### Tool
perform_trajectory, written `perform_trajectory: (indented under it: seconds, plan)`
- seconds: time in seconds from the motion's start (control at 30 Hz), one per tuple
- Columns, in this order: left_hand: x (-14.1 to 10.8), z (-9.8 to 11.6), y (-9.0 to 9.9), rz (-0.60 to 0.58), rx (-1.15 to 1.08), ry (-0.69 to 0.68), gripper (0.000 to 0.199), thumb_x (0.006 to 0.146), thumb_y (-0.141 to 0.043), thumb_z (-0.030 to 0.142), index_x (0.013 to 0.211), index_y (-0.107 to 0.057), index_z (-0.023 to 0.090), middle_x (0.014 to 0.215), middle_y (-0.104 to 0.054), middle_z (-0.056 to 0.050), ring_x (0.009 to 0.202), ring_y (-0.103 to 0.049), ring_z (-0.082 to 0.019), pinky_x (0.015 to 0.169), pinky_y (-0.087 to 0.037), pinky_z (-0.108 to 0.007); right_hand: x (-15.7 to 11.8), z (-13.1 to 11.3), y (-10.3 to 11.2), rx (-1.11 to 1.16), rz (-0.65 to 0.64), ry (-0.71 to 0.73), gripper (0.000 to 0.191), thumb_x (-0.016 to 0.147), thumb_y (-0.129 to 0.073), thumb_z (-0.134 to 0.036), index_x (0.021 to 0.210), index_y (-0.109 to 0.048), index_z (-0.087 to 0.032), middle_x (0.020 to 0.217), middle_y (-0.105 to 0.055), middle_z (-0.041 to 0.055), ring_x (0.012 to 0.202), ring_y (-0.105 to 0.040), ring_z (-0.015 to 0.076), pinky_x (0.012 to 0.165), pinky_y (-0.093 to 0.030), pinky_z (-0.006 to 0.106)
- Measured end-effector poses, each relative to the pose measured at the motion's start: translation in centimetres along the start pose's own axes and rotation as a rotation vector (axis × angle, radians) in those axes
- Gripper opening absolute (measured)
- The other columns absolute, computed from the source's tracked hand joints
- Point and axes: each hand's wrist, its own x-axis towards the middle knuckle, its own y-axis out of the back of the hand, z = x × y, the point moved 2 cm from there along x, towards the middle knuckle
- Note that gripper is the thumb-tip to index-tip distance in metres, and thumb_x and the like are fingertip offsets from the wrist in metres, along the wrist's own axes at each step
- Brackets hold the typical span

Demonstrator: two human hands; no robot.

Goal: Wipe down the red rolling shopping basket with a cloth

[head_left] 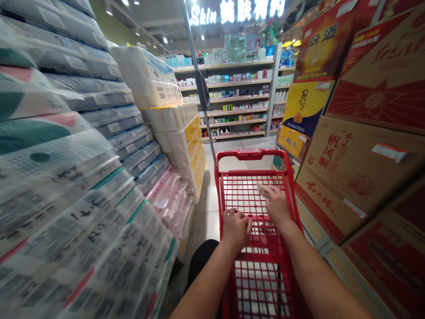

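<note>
A red shopping cart point(254, 153) with a mesh basket stands directly in front of me. My right hand point(277, 206) is over the upper mesh, its fingers closed on a crumpled, pale rag or tissue point(262, 189); which of the two I cannot tell. Lower and to the left, my left hand point(235, 228) lies palm down against the mesh, fingers loosely bent and a little apart. Nothing shows in it, though its palm is hidden. From the cart's left side rises a thin grey pole point(200, 84) with a dark clamp on it.
Stacked wrapped paper packs point(83, 199) and toilet-roll bundles point(172, 119) line the left side. Cardboard liquor cartons point(352, 173) are piled close on the right. Cosmetics shelves point(232, 95) stand ahead under a lit sign. Tiled floor point(210, 199) shows beside the cart.
</note>
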Motion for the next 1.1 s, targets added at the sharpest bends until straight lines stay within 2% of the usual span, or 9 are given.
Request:
perform_trajectory:
  seconds: [0.17,0.3,0.37,0.53,0.6,0.73,0.93,1.0,1.1]
  plan:
    - [-0.1,0.0,0.1,-0.015,0.007,-0.004,0.026,0.09,-0.053,0.028,0.072,-0.071,0.02,0.079,-0.066,-0.005,0.093,-0.052,-0.024,0.089,-0.034,-0.045,-0.7,-2.2,-1.0,0.089,-0.194,0.213,0.042,0.077,-0.045,0.001,0.105,-0.069,-0.02,0.116,-0.062,0.0068,0.102,-0.051,0.0218,0.09,-0.043,0.036]
    - [-0.1,0.0,0.2,0.0,-0.002,0.0,0.029,0.092,-0.051,0.028,0.071,-0.071,0.02,0.078,-0.066,-0.005,0.093,-0.052,-0.023,0.09,-0.033,-0.045,-0.1,-0.8,-0.1,0.013,-0.021,0.047,0.04,0.081,-0.042,-0.002,0.108,-0.067,-0.017,0.114,-0.062,0.01,0.101,-0.05,0.0235,0.089,-0.043,0.039]
    - [-0.2,-0.1,0.1,0.005,-0.003,0.006,0.03,0.092,-0.05,0.028,0.071,-0.071,0.021,0.077,-0.066,-0.005,0.093,-0.052,-0.023,0.09,-0.034,-0.045,-0.3,-0.9,-0.1,-0.022,0.013,0.024,0.04,0.079,-0.043,-0.001,0.107,-0.067,-0.016,0.114,-0.061,0.0112,0.102,-0.05,0.0246,0.09,-0.043,0.04]
    - [-0.3,-0.1,0.0,-0.012,0.001,-0.003,0.018,0.086,-0.058,0.025,0.074,-0.071,0.02,0.08,-0.066,-0.006,0.095,-0.052,-0.025,0.09,-0.034,-0.045,-1.4,-3.3,-1.7,0.115,-0.195,0.265,0.04,0.075,-0.045,0.002,0.097,-0.069,-0.02,0.11,-0.063,0.0061,0.098,-0.05,0.021,0.087,-0.044,0.034]
    - [-0.3,-0.1,0.1,-0.006,-0.001,-0.002,0.022,0.088,-0.055,0.026,0.075,-0.072,0.021,0.08,-0.066,-0.005,0.094,-0.052,-0.024,0.09,-0.034,-0.045,-0.9,-2.5,-1.3,0.115,-0.151,0.214,0.04,0.077,-0.044,0.0,0.101,-0.068,-0.021,0.11,-0.063,0.006,0.098,-0.05,0.0211,0.087,-0.044,0.035]
    - [-0.2,0.0,0.2,0.006,-0.009,0.011,0.029,0.091,-0.051,0.029,0.072,-0.071,0.021,0.077,-0.066,-0.004,0.091,-0.052,-0.023,0.09,-0.033,-0.045,0.0,-0.3,-0.1,0.002,0.036,0.011,0.038,0.079,-0.043,-0.003,0.105,-0.067,-0.018,0.111,-0.06,0.0102,0.099,-0.049,0.0236,0.089,-0.042,0.04]
    - [-0.2,-0.2,-0.1,-0.013,0.001,0.001,0.017,0.085,-0.059,0.026,0.074,-0.072,0.021,0.08,-0.066,-0.006,0.093,-0.052,-0.025,0.089,-0.033,-0.046,-1.6,-3.4,-1.9,0.124,-0.212,0.258,0.04,0.074,-0.046,0.001,0.098,-0.069,-0.022,0.11,-0.062,0.0058,0.099,-0.05,0.0209,0.086,-0.045,0.033]
    - [-0.3,-0.2,-0.1,-0.009,0.002,-0.003,0.021,0.087,-0.056,0.027,0.075,-0.072,0.021,0.08,-0.066,-0.006,0.094,-0.052,-0.025,0.089,-0.033,-0.046,-1.1,-2.5,-1.5,0.098,-0.158,0.204,0.04,0.077,-0.045,-0.001,0.102,-0.068,-0.022,0.11,-0.062,0.006,0.099,-0.05,0.0211,0.086,-0.045,0.034]
    - [-0.2,0.0,0.2,0.005,-0.004,0.001,0.029,0.092,-0.051,0.029,0.074,-0.072,0.022,0.078,-0.066,-0.005,0.092,-0.052,-0.023,0.09,-0.033,-0.045,0.3,0.7,-0.1,-0.005,0.03,0.014,0.038,0.08,-0.043,-0.003,0.106,-0.067,-0.018,0.113,-0.06,0.0101,0.102,-0.049,0.0233,0.088,-0.043,0.038]
